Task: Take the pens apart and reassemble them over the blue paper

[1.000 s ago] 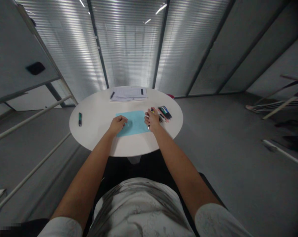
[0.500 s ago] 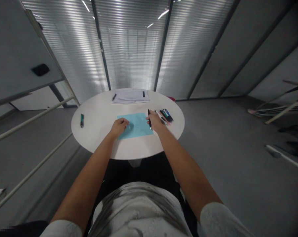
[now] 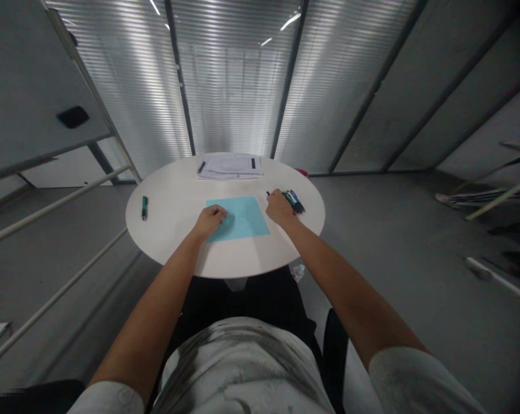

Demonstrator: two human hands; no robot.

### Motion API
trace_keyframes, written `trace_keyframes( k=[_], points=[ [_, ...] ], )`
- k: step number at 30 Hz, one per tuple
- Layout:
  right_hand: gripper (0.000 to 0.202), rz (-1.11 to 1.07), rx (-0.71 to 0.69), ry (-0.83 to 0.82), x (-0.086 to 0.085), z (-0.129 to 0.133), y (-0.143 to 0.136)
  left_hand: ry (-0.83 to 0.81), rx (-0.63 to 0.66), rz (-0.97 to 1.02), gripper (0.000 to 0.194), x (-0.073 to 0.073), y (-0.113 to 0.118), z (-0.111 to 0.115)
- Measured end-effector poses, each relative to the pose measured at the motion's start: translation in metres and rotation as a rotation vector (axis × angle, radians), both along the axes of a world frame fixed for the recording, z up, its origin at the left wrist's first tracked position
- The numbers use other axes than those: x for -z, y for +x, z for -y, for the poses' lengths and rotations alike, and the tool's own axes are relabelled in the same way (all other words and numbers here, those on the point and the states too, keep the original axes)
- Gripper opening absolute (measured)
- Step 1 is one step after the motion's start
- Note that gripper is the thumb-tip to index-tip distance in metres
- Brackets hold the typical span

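A sheet of light blue paper (image 3: 245, 221) lies on the round white table (image 3: 174, 236). My left hand (image 3: 211, 220) rests over its left edge, fingers curled together; whether anything is between them is hidden. Just beyond the paper's right edge is my right hand (image 3: 279, 207), closed around a black pen (image 3: 267, 194). Only the pen's dark end shows past the fingers. Beside this hand, several pens and markers (image 3: 295, 201) lie in a group, partly covered by it.
Stacked white papers (image 3: 229, 167) lie at the table's far edge, with a dark pen (image 3: 201, 167) on their left. A green and black marker (image 3: 144, 208) lies at the left. A white metal frame (image 3: 70, 195) stands left of the table. Blinds (image 3: 234, 86) hang behind.
My right hand has moved right with the black pen, off the blue paper and over to the group of pens. My left hand has stayed on the paper.
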State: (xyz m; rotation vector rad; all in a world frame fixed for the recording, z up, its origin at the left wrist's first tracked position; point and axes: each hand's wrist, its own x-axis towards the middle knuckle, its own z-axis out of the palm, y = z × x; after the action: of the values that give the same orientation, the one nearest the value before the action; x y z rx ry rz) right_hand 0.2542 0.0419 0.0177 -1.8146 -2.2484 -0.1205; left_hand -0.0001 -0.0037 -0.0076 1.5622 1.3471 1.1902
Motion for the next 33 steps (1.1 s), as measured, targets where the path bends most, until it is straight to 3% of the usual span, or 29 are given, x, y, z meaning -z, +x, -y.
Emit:
trace_keyframes(
  k=[7, 16, 22, 27, 33],
  points=[
    [0.032, 0.165, -0.006, 0.066, 0.002, 0.002, 0.004, -0.006, -0.011, -0.008, 0.019, -0.003, 0.001, 0.003],
    [0.029, 0.165, -0.013, 0.05, 0.001, -0.002, 0.014, 0.01, -0.011, -0.017, 0.02, 0.001, 0.0, 0.0],
    [0.03, -0.022, -0.054, 0.098, -0.009, 0.015, -0.014, 0.004, 0.049, 0.066, 0.044, 0.0, 0.002, 0.001],
    [0.027, -0.118, -0.058, 0.034, 0.005, 0.038, -0.041, 0.002, 0.033, 0.102, 0.054, 0.001, 0.001, 0.0],
    [0.022, -0.073, -0.057, -0.007, 0.013, 0.046, -0.044, -0.008, 0.018, 0.111, 0.053, 0.002, 0.003, 0.0]
  ],
)
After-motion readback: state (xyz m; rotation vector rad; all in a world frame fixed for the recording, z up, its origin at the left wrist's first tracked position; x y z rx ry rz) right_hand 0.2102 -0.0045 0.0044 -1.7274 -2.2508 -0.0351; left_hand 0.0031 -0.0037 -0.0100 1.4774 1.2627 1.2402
